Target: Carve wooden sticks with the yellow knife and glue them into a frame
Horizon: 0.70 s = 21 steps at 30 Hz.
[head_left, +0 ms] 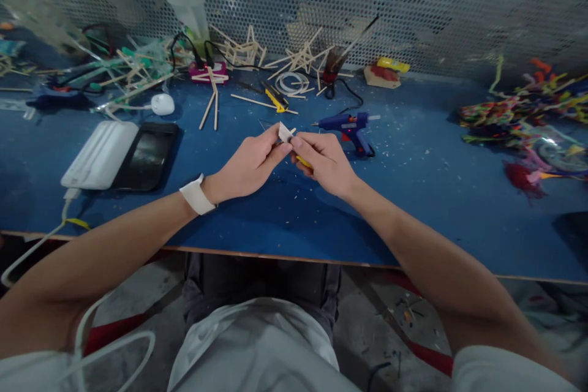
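Note:
Both hands meet above the middle of the blue table (257, 220). Between thumb and fingers, my left hand (250, 165) pinches a small whitish piece (285, 132). My right hand (328, 162) is closed around a small yellow object (304, 162), partly hidden by the fingers; what it is I cannot make out. Its thumb touches the lower end of the whitish piece, beside my left thumb. Just beyond my right hand lies a blue glue gun (346, 127), its nozzle pointing left.
Behind the hands are a yellow cutter (275, 98), wooden sticks (301, 58), a coiled clear tube (293, 82) and a pink power socket (209, 72). A white power bank (98, 153) and black phone (146, 156) lie left; colourful wires (523, 104) are heaped right.

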Available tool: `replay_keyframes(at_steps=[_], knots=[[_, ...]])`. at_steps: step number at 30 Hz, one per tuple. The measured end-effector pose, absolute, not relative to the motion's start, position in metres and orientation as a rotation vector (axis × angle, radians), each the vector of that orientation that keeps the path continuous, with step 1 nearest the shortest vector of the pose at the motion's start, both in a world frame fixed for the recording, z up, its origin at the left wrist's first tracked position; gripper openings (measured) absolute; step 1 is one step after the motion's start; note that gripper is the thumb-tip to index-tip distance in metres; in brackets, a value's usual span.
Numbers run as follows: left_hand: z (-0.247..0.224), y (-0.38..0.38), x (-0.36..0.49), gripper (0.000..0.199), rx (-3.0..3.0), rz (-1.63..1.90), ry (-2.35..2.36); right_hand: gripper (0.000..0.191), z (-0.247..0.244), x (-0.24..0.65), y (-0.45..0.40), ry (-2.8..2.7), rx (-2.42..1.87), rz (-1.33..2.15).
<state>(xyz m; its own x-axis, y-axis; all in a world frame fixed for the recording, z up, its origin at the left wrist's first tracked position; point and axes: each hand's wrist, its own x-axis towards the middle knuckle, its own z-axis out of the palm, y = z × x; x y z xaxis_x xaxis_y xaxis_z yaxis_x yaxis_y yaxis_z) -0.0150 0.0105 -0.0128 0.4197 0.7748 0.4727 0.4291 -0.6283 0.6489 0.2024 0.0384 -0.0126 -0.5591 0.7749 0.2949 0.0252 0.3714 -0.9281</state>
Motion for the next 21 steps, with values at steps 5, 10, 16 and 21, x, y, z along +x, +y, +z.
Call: replay_keyframes(at_steps=[5,10,16,21], knots=[[-0.017,0.010,-0.012,0.045,2.205,1.170,1.026,0.067,-0.013,0.197,0.032,-1.802,-0.760,1.217],[-0.019,0.011,-0.010,0.045,2.191,1.216,1.014,0.068,-0.016,0.191,0.026,-1.755,-0.791,1.177],[-0.018,0.011,-0.008,0.047,2.159,1.272,1.007,0.067,-0.018,0.188,0.023,-1.744,-0.811,1.130],[-0.017,0.011,-0.007,0.049,2.101,1.262,0.985,0.064,-0.021,0.189,0.023,-1.755,-0.810,1.089]])
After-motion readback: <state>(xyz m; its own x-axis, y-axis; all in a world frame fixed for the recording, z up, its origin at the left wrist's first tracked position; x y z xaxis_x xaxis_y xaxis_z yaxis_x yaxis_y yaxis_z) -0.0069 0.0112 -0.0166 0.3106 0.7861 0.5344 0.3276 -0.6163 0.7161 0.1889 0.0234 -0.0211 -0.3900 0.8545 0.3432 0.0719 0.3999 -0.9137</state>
